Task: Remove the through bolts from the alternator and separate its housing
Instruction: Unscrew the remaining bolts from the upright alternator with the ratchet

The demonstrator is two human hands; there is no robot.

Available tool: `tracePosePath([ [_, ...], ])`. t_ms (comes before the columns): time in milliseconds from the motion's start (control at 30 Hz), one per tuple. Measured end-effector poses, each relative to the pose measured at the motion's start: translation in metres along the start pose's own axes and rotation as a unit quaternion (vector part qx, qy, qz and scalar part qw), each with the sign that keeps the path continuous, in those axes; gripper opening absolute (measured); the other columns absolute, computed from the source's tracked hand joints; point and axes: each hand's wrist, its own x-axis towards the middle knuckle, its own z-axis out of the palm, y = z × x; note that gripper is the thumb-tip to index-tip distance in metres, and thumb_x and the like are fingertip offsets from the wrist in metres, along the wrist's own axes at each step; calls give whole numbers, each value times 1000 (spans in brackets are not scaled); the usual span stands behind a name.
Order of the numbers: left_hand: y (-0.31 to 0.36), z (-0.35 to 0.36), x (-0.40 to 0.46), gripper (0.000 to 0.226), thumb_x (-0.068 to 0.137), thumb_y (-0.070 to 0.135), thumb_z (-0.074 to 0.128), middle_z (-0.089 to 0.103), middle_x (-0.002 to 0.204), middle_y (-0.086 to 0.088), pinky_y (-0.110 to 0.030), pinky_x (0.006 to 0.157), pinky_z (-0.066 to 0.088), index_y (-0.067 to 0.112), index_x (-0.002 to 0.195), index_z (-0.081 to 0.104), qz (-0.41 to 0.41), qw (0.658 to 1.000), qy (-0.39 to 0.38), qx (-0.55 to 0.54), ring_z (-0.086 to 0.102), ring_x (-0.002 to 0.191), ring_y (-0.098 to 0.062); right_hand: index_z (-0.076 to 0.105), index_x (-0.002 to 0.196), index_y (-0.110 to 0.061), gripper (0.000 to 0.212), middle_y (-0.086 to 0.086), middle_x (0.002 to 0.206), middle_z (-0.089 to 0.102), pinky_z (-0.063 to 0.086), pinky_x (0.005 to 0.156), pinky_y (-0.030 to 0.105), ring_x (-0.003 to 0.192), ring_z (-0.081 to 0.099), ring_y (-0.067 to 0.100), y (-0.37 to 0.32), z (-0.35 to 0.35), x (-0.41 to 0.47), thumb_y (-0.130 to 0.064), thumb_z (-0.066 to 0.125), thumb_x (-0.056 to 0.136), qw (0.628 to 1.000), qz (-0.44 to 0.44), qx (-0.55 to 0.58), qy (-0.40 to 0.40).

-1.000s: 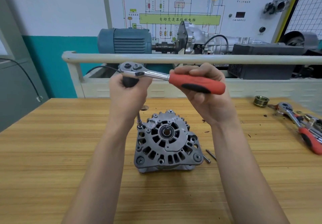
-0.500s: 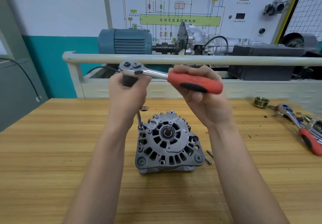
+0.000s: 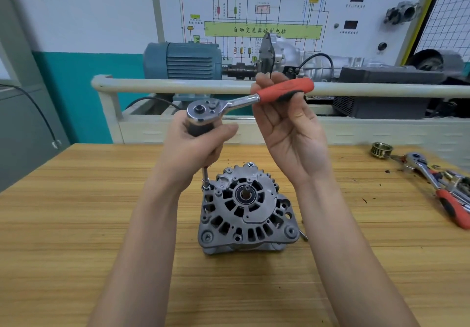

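Observation:
A grey alternator (image 3: 248,209) stands on the wooden table (image 3: 76,225), shaft end up. A ratchet wrench (image 3: 239,101) with a red handle sits on a long extension (image 3: 205,175) whose socket is on a bolt at the housing's upper left. My left hand (image 3: 195,148) grips the black upper part of the extension just under the ratchet head. My right hand (image 3: 290,126) holds the red handle with curled fingers, palm facing me. A loose bolt (image 3: 303,235) lies on the table beside the alternator's right edge.
A second red-handled ratchet (image 3: 442,192) and small parts lie at the table's right edge, with a brass pulley (image 3: 381,150) behind them. A cream rail (image 3: 178,86) and a trainer bench with a blue motor (image 3: 181,61) stand behind the table.
My right hand has swung the red handle away from me, toward the back, turning the ratchet head. My left hand stays on the extension. The alternator has not moved.

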Motion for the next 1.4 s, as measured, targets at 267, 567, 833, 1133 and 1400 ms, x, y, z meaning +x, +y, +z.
tracePosePath([
  [267,-3,7,3,28,72,11,62,35,42,6,-19,42,23,17,51,45,-3,987,159,6,26,37,-11,74,100,-13,36,4,104,73,51,92,28,106,66,19,-6,2,-5,-25,79,67,984,-26,-145,-102],
  [567,-3,-8,0,33,71,18,68,35,40,10,-20,40,24,24,47,47,3,998,-63,-27,25,33,-13,66,110,2,31,19,114,67,52,94,37,107,65,30,-1,2,0,-15,58,86,1000,2,-18,-12],
  [833,-3,8,5,26,71,12,62,33,40,7,-23,42,20,16,53,43,-15,984,179,4,25,36,-10,74,98,-15,34,5,104,73,50,92,31,107,65,22,-8,4,-6,-25,80,66,977,-35,-177,-117],
  [1133,-1,-8,0,32,72,22,68,36,38,9,-19,41,26,24,48,47,6,999,-38,-10,26,33,-14,66,110,1,32,19,114,67,54,90,35,106,66,28,1,2,0,-17,54,87,1000,6,-22,-4],
  [1400,-3,14,5,31,71,10,59,27,44,0,-19,42,20,10,51,35,4,978,211,8,20,40,-13,74,99,-18,34,2,106,72,49,93,29,110,64,21,-8,0,-6,-26,79,67,974,-29,-181,-131],
])
